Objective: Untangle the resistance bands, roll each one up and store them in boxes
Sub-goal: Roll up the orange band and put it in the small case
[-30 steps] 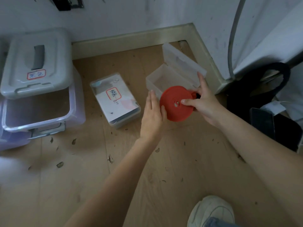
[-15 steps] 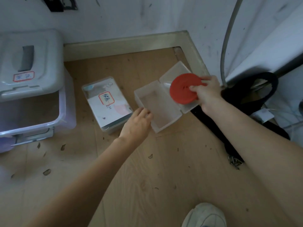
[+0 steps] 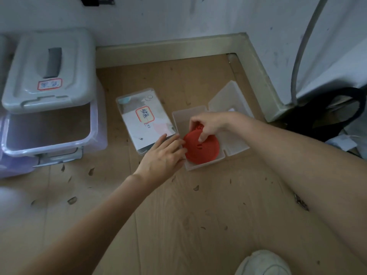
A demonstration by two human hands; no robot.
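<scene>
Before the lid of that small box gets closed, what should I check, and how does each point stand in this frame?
1. Red rolled band inside the open box: ok.
2. Band lying flat below the rim: cannot tell.
3. Band still rolled tight: ok, though a loose end shows near the fingers.
4. Right hand clear of the box: not ok, its fingers touch the band.
5. Left hand steadying the box edge: ok.
6. Hinged lid free to swing shut: ok.
</scene>
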